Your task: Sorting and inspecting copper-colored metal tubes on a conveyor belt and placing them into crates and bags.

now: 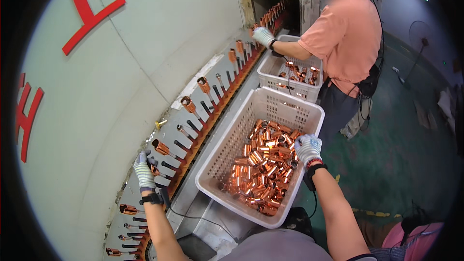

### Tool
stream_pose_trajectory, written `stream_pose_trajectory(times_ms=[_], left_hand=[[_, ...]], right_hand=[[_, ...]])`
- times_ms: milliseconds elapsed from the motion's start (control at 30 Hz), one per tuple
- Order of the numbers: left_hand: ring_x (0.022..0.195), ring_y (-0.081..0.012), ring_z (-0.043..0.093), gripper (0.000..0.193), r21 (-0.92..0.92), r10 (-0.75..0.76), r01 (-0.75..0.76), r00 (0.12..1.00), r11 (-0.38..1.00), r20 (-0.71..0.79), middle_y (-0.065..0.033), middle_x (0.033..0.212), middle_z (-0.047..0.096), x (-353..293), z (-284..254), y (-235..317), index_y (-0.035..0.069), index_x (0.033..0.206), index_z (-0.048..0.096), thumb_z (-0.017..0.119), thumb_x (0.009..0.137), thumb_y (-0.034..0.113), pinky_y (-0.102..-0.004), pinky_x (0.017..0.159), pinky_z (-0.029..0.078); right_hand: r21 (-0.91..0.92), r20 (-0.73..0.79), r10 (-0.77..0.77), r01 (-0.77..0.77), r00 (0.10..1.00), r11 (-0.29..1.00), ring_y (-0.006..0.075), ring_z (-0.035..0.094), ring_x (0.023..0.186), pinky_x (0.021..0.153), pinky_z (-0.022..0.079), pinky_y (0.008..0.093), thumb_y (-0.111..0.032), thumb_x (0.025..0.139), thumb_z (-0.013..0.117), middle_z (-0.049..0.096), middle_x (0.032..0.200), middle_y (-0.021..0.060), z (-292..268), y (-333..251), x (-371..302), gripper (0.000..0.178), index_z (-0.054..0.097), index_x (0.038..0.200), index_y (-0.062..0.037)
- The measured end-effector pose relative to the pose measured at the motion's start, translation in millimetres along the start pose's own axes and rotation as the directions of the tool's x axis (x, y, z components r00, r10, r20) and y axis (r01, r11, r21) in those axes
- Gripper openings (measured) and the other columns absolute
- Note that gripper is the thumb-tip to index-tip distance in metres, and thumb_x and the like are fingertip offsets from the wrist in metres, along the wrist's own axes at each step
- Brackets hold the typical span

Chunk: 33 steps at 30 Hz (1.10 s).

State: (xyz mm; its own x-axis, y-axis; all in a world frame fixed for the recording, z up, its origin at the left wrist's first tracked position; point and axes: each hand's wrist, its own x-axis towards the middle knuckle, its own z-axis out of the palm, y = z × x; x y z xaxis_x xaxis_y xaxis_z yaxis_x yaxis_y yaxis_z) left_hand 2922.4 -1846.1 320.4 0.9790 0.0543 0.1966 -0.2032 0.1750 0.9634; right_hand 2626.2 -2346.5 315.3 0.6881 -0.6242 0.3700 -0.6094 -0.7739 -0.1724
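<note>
Copper fittings [263, 164] lie in a loose, shiny heap inside the pale plastic crate [282, 102] in front of me, short tubes tumbled at every angle. My right grip [308, 149], in a striped white glove, sits at the crate's right side, its fingers bent by the rim and close to the heap; I cannot tell whether they pinch a piece or only rest there. My left grip [144, 171], gloved alike, is out over the curved line to my left, fingers bent just beside a single copper piece [153, 169]. The glove hides the contact, so I cannot tell whether they are clamped on it or slack.

Along that line, dark pegs [170, 166] stand in a long row, and more copper parts sit among them, one wide tube [160, 146] just beyond my left fingertips. The row bends away beside a pale wall [140, 29] toward a dark opening [263, 4]. Near it, a co-worker in an orange shirt [345, 43] reaches a gloved hand [263, 36] to the far pegs, next to another pale crate [299, 89] with fewer fittings in it. Green floor [396, 154] spreads to my right.
</note>
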Motion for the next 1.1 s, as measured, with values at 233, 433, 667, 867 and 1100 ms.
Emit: stream_pose_trajectory(times_ms=[233, 433, 667, 867, 1100], left_hand=[[0.085, -0.0145, 0.062, 0.036, 0.089, 0.152, -0.236, 0.828, 0.968, 0.539, -0.0073, 0.094, 0.067, -156, 95, 16, 0.000, 0.117, 0.065, 0.058, 0.097, 0.030, -0.0290, 0.077, 0.050], [0.125, -0.0220, 0.050, 0.048, 0.153, 0.462, -0.462, 0.886, 0.874, 0.037, -0.0134, 0.136, 0.054, 1, 105, 8, 0.001, 0.139, 0.046, 0.058, 0.096, 0.018, -0.0365, 0.108, 0.038], [0.074, -0.0192, 0.062, 0.050, -0.129, -0.061, 0.075, 0.992, 0.989, 0.114, -0.0063, 0.077, 0.063, 91, 107, -17, 0.000, 0.115, 0.064, 0.060, 0.092, 0.045, -0.0315, 0.069, 0.051], [0.051, -0.0110, 0.056, 0.041, 0.225, 0.045, -0.079, 0.987, 0.971, 0.153, -0.0039, 0.065, 0.063, 13, 128, 47, 0.002, 0.107, 0.068, 0.055, 0.097, 0.040, -0.0246, 0.047, 0.042], [0.097, -0.0163, 0.066, 0.041, 0.119, -0.167, 0.121, 0.812, 0.985, 0.559, -0.0111, 0.109, 0.068, -169, 239, 69, 0.001, 0.131, 0.056, 0.058, 0.099, 0.026, -0.0304, 0.081, 0.054]], right_hand=[[-0.003, 0.015, -0.043, 0.043, 0.999, 0.999, 0.0278, 0.063, 0.098, 0.085, 0.048, 0.0465, -0.029, 0.082, 0.064, 0.071, 0.091, 0.0062, 5, -12, -6, 0.019, 0.075, 0.088, -0.0145], [0.013, 0.072, -0.031, 0.030, 0.997, 0.999, 0.0267, 0.064, 0.097, 0.086, 0.047, 0.0453, -0.029, 0.082, 0.065, 0.072, 0.089, 0.0058, 7, -17, -3, 0.019, 0.076, 0.089, -0.0145], [-0.025, 0.124, -0.004, 0.007, 0.992, 1.000, 0.0266, 0.064, 0.098, 0.085, 0.049, 0.0452, -0.029, 0.083, 0.062, 0.072, 0.091, 0.0059, -14, 1, 49, 0.020, 0.075, 0.088, -0.0142], [0.022, 0.167, 0.003, -0.007, 0.986, 1.000, 0.0267, 0.063, 0.100, 0.089, 0.047, 0.0449, -0.029, 0.083, 0.063, 0.072, 0.094, 0.0062, -20, 19, 70, 0.020, 0.075, 0.091, -0.0147], [0.080, 0.232, -0.020, 0.001, 0.972, 0.997, 0.0273, 0.063, 0.101, 0.089, 0.047, 0.0454, -0.029, 0.083, 0.063, 0.072, 0.094, 0.0068, -16, 32, 93, 0.020, 0.075, 0.090, -0.0150]])
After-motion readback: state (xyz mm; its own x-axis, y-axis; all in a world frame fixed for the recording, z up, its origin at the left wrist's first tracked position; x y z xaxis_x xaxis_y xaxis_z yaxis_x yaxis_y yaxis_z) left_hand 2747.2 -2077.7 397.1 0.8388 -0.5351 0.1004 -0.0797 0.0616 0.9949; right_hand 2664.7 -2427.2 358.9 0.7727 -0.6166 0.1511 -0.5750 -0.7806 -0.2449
